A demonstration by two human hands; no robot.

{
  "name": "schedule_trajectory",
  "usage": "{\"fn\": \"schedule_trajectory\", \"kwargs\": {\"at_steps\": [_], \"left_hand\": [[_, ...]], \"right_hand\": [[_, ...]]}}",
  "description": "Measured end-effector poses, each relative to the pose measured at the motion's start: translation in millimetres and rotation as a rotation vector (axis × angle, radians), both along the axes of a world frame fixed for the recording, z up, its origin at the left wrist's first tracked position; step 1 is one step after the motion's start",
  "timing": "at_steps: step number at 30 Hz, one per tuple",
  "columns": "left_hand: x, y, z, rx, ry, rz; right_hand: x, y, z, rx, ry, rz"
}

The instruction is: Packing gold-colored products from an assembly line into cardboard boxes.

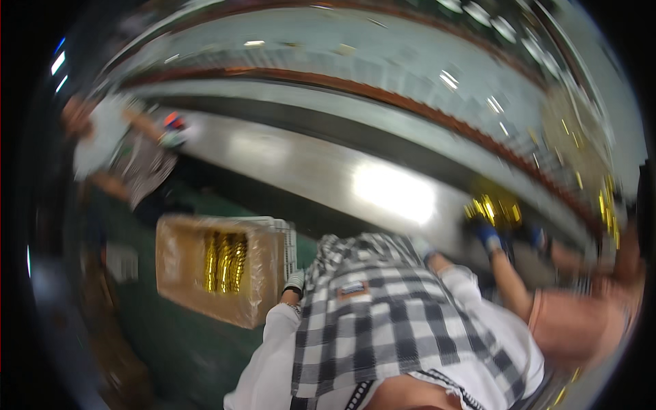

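Gold pieces [225, 263] to the left of the left hand [296, 279], inside a carton [178, 287]; laid side by side, probably for neat, close stacking. Around them, a clear liner [263, 287], likely against scuffs. Between carton and left hand, a white crate [290, 246], perhaps as support. Left hand gloved, low at the carton's near end, maybe for steadying; grip impossible to tell. Right hand [425, 251] near the metal counter [273, 147], partly behind the checked apron [369, 321]; open or closed, impossible to tell. Farther right, a co-worker's blue glove [488, 236] beside blurred gold strips [497, 210].
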State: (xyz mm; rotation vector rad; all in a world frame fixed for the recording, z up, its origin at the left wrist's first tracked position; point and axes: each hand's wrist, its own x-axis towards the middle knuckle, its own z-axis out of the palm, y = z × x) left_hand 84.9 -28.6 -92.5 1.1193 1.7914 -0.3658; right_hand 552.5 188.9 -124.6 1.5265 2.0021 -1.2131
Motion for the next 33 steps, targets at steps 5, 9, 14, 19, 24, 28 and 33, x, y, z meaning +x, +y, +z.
{"fn": "schedule_trajectory", "kwargs": {"at_steps": [5, 9, 14, 19, 24, 28, 33], "left_hand": [[-3, -22, -20, 0.005, -0.149, -0.159], [-10, 54, -38, 0.074, -0.144, 0.011], [-13, 117, -55, 0.445, -0.147, 0.251], [20, 225, 16, 0.491, -0.390, 0.457], [111, 411, 111, 0.583, -0.675, 0.307], [183, 479, 109, 0.679, -0.574, 0.141], [251, 512, 91, 0.935, -0.410, 0.167]], "right_hand": [[8, 57, 11, 0.106, 0.182, -0.128], [0, 73, 58, 0.006, 0.070, -0.241], [22, 83, 76, -0.026, 0.202, -0.442], [4, 121, 150, 0.698, 0.223, -0.616], [-17, 290, 220, 1.024, 0.011, -0.503], [-46, 363, 221, 0.620, -0.328, -0.314], [-27, 355, 203, 0.572, -0.141, -0.397]]}}
